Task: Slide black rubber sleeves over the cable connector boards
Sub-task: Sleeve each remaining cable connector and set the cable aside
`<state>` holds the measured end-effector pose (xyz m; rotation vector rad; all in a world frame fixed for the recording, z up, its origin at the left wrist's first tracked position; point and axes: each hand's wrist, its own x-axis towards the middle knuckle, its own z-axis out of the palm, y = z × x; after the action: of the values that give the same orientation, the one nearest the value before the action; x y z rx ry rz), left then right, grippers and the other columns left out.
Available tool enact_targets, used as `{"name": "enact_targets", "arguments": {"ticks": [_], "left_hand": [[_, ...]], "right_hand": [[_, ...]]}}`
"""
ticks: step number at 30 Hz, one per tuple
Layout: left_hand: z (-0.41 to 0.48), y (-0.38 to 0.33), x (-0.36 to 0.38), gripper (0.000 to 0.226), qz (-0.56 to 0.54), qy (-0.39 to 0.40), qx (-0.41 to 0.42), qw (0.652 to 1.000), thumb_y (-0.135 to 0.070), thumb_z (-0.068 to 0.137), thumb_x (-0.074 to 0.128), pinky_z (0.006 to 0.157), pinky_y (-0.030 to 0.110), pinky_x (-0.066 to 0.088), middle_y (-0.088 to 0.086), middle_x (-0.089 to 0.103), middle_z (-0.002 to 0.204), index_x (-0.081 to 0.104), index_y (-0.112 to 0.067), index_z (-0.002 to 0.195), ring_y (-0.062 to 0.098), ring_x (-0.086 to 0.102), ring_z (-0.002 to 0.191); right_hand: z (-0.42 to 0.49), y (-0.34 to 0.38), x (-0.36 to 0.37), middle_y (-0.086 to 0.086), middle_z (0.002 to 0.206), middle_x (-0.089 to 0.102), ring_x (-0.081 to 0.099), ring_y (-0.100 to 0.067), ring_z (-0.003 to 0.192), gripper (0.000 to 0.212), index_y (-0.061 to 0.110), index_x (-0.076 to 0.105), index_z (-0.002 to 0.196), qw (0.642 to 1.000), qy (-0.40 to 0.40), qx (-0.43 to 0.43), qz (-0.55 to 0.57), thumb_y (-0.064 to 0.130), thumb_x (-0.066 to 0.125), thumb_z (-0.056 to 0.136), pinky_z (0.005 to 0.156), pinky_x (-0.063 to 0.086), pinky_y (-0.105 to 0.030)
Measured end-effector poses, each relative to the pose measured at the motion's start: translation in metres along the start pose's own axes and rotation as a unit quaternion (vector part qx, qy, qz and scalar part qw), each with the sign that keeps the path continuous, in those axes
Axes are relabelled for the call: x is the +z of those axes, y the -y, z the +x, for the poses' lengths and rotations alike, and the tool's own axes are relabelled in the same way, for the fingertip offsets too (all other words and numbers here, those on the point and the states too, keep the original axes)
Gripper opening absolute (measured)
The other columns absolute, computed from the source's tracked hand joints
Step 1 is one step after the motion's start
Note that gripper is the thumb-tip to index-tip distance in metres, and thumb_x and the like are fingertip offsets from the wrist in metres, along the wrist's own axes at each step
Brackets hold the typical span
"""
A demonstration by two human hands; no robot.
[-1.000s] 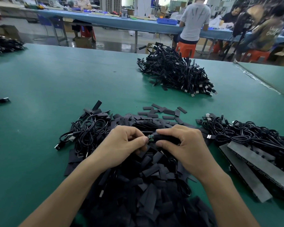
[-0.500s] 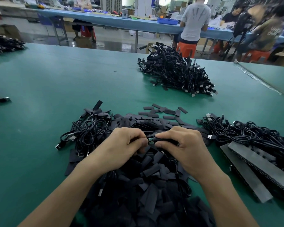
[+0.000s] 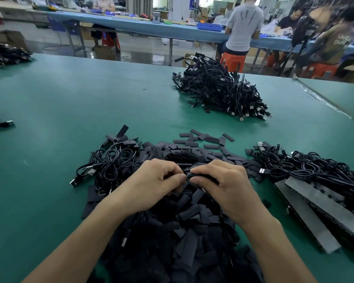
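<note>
Both hands meet above a big heap of flat black rubber sleeves [image 3: 188,227] on the green table [image 3: 74,111]. My right hand [image 3: 225,184] pinches a black sleeve [image 3: 202,177] between thumb and fingers. My left hand [image 3: 153,182] has its fingers curled and its thumb tip pressed against the sleeve's left end, where a cable connector sits; the connector board is hidden by fingers and sleeve. Loose black cables [image 3: 108,162] lie left of the heap, more cables [image 3: 307,166] to the right.
A tall pile of black cables [image 3: 219,92] stands at the back centre. Dark grey foam strips [image 3: 315,211] lie at the right under cables. Small cable heaps [image 3: 2,56] sit at the far left. People work at a blue bench [image 3: 151,27] behind.
The two hands have closed together slightly, and the short gap with the connector end between them has nearly vanished. The piles have not moved.
</note>
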<state>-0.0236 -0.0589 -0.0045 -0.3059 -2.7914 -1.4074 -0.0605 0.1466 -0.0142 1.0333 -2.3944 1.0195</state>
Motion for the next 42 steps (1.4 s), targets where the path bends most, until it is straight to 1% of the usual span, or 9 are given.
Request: {"name": "enact_targets", "arguments": {"ticks": [2, 5, 11, 14, 21, 27, 31, 36, 42], "left_hand": [[-0.001, -0.002, -0.001, 0.023, -0.004, 0.01, 0.0, 1.0, -0.025, 0.098, 0.061, 0.054, 0.016, 0.045, -0.013, 0.07, 0.069, 0.069, -0.027, 0.076, 0.001, 0.06, 0.057], [-0.001, -0.003, 0.001, 0.024, -0.015, 0.026, -0.001, 1.0, -0.023, 0.099, 0.059, 0.057, 0.01, 0.043, -0.013, 0.072, 0.071, 0.07, -0.026, 0.078, -0.003, 0.059, 0.058], [0.0, 0.0, 0.001, 0.024, -0.04, -0.018, -0.027, 0.999, -0.026, 0.099, 0.059, 0.056, 0.015, 0.047, -0.008, 0.073, 0.07, 0.071, -0.028, 0.078, 0.002, 0.061, 0.056], [0.002, 0.0, 0.0, 0.024, -0.058, -0.06, -0.038, 0.996, -0.025, 0.098, 0.061, 0.055, 0.016, 0.048, -0.007, 0.073, 0.067, 0.072, -0.026, 0.077, 0.004, 0.061, 0.053], [0.001, -0.003, -0.001, 0.023, -0.078, -0.085, -0.035, 0.993, -0.021, 0.097, 0.062, 0.051, 0.013, 0.044, -0.006, 0.073, 0.065, 0.071, -0.022, 0.077, 0.004, 0.06, 0.05], [0.001, -0.003, 0.001, 0.02, -0.067, -0.081, -0.016, 0.994, -0.025, 0.096, 0.064, 0.057, 0.024, 0.053, -0.008, 0.072, 0.067, 0.071, -0.026, 0.077, 0.008, 0.063, 0.055], [0.0, -0.001, 0.003, 0.015, -0.078, -0.081, -0.002, 0.994, -0.032, 0.095, 0.064, 0.055, 0.037, 0.05, 0.0, 0.069, 0.066, 0.068, -0.03, 0.081, 0.013, 0.057, 0.053], [0.001, -0.001, 0.002, 0.017, -0.086, -0.055, 0.026, 0.994, -0.035, 0.096, 0.062, 0.047, 0.022, 0.033, -0.011, 0.05, 0.054, 0.067, -0.029, 0.082, 0.005, 0.04, 0.048], [0.0, -0.002, 0.002, 0.017, -0.107, -0.049, 0.031, 0.993, -0.031, 0.096, 0.064, 0.044, 0.015, 0.028, -0.013, 0.043, 0.05, 0.069, -0.025, 0.081, 0.003, 0.033, 0.043]], "right_hand": [[0.0, 0.001, 0.001, 0.005, 0.09, 0.071, 0.066, -0.007, 0.087, 0.021, 0.015, 0.077, 0.103, 1.0, -0.001, -0.002, 0.005, 0.022, 0.077, 0.084, 0.078, 0.054, -0.027], [0.001, 0.002, 0.002, 0.005, 0.09, 0.072, 0.067, -0.005, 0.087, 0.023, 0.016, 0.077, 0.104, 1.0, 0.009, 0.003, 0.017, 0.023, 0.078, 0.083, 0.078, 0.054, -0.026], [0.002, 0.009, 0.004, 0.02, 0.088, 0.068, 0.065, 0.001, 0.085, 0.037, 0.029, 0.073, 0.111, 0.988, -0.081, 0.118, 0.065, 0.027, 0.084, 0.076, 0.077, 0.048, -0.012], [0.004, 0.011, 0.008, 0.018, 0.079, 0.071, 0.068, -0.001, 0.075, 0.025, 0.027, 0.075, 0.1, 0.97, -0.147, 0.16, 0.106, 0.021, 0.084, 0.077, 0.071, 0.054, -0.017], [0.005, 0.022, 0.017, 0.021, 0.084, 0.074, 0.071, 0.001, 0.079, 0.03, 0.027, 0.075, 0.106, 0.953, -0.15, 0.186, 0.187, 0.016, 0.082, 0.079, 0.077, 0.054, -0.013], [0.008, 0.021, 0.015, 0.013, 0.081, 0.075, 0.072, -0.006, 0.076, 0.025, 0.031, 0.072, 0.088, 0.93, -0.162, 0.211, 0.256, 0.011, 0.083, 0.078, 0.071, 0.055, -0.015], [0.009, 0.02, 0.01, 0.007, 0.078, 0.073, 0.07, -0.009, 0.072, 0.028, 0.032, 0.071, 0.094, 0.928, -0.144, 0.211, 0.271, 0.014, 0.084, 0.077, 0.069, 0.055, -0.02], [0.007, 0.017, -0.005, 0.005, 0.091, 0.074, 0.07, -0.018, 0.086, 0.041, 0.038, 0.071, 0.112, 0.949, -0.03, 0.173, 0.26, 0.027, 0.085, 0.075, 0.081, 0.058, -0.036], [0.007, 0.017, -0.011, 0.008, 0.081, 0.076, 0.073, -0.011, 0.074, 0.025, 0.029, 0.075, 0.094, 0.953, -0.014, 0.17, 0.249, 0.021, 0.086, 0.072, 0.068, 0.056, -0.02]]}}
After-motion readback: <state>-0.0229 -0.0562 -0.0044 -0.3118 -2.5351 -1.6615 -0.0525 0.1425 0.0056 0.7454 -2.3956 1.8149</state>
